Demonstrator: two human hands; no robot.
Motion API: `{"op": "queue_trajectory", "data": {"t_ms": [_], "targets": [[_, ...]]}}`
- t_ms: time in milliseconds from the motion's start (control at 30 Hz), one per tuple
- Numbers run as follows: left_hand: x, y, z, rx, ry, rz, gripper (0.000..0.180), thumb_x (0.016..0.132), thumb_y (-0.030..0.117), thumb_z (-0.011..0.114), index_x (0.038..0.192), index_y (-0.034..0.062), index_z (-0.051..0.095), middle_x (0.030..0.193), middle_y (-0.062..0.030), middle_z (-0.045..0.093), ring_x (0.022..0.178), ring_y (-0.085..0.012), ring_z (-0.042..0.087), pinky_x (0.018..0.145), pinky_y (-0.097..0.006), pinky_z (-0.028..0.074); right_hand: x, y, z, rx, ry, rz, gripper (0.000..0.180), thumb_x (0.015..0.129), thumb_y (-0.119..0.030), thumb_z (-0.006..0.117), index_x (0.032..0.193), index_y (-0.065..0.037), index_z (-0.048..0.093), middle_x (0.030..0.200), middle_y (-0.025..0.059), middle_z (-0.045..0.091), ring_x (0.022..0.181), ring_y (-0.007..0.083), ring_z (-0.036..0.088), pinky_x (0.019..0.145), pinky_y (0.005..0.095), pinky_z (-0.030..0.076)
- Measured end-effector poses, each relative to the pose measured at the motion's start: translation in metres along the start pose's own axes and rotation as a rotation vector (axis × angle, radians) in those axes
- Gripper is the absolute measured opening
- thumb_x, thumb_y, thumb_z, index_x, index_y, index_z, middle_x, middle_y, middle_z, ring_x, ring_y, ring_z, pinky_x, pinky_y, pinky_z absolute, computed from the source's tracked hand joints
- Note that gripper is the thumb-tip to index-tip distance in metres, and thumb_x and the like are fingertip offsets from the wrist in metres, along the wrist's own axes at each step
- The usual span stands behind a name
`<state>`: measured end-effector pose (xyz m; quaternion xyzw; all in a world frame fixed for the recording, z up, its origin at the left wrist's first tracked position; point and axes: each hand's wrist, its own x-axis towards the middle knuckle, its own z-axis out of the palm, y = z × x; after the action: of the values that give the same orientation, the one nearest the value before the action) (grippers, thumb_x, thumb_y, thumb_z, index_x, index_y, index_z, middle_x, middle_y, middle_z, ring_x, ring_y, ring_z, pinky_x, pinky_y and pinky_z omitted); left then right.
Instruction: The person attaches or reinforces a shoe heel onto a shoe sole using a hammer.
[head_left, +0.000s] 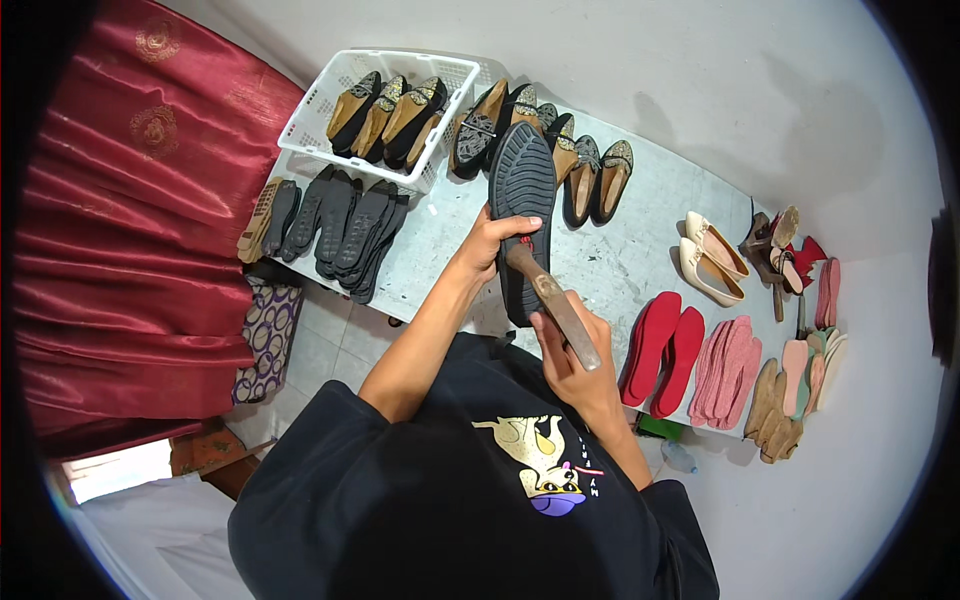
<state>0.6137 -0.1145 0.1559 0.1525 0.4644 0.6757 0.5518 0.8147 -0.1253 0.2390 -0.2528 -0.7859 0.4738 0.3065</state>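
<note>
A black shoe (pixel 522 165) is held over the table's front edge, its ridged sole facing me and its toe pointing away. My left hand (pixel 487 243) grips it by the side, thumb lying across the sole's middle. In my right hand (pixel 580 352) is a worn hammer (pixel 560 312) with a rounded brown end and a grey metal end. The brown end is at the sole, near a small red mark; whether they touch I cannot tell. My right fingertips reach the heel's edge. The upper of the shoe is hidden.
A white basket (pixel 300 130) of black flats stands at the back left, with more flats (pixel 582 190) beside it. Black soles (pixel 350 240) are stacked at the table's left. Cream flats (pixel 712 262), red insoles (pixel 652 345) and pink insoles (pixel 725 372) lie right. A red curtain (pixel 130 240) hangs left.
</note>
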Motion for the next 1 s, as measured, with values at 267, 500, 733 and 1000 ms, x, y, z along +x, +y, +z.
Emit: {"op": "queue_trajectory", "data": {"t_ms": [267,500,733,1000], "targets": [[0.000,0.002,0.009,-0.004,-0.030,0.000,0.046,0.071,0.006,0.076,0.115,0.0009,0.061,0.096,-0.0057,0.067,0.086,-0.0158,0.065,0.080,-0.030,0.054,-0.002,-0.004,-0.006,-0.042,-0.028,-0.017,0.016,0.087,-0.004,0.070,0.093,0.002,0.056,0.071,0.0174,0.057,0.061,0.0375,0.061,0.054,0.0396,0.046],[0.000,0.004,0.000,-0.011,-0.032,0.018,0.047,0.073,0.004,0.074,0.118,0.0004,0.060,0.097,-0.0069,0.067,0.085,-0.0163,0.066,0.079,-0.029,0.055,0.003,-0.006,-0.005,-0.027,-0.021,0.002,0.017,0.088,-0.005,0.070,0.091,0.001,0.054,0.069,0.0178,0.056,0.058,0.0380,0.060,0.052,0.0394,0.045],[-0.004,0.007,-0.003,-0.042,-0.045,0.050,0.047,0.074,0.004,0.073,0.118,-0.0001,0.059,0.097,-0.0073,0.067,0.085,-0.0167,0.066,0.077,-0.030,0.056,0.004,-0.003,-0.008,-0.017,0.008,0.040,0.015,0.090,-0.005,0.068,0.090,0.001,0.053,0.068,0.0179,0.054,0.058,0.0383,0.058,0.052,0.0398,0.044],[-0.006,0.004,0.001,-0.060,-0.036,0.071,0.035,0.075,0.002,0.071,0.110,-0.0013,0.063,0.092,-0.0079,0.069,0.078,-0.0179,0.068,0.072,-0.031,0.058,0.010,-0.009,-0.007,-0.035,0.009,0.008,0.016,0.090,-0.006,0.068,0.092,0.002,0.054,0.068,0.0183,0.053,0.059,0.0389,0.058,0.053,0.0397,0.044]]}}
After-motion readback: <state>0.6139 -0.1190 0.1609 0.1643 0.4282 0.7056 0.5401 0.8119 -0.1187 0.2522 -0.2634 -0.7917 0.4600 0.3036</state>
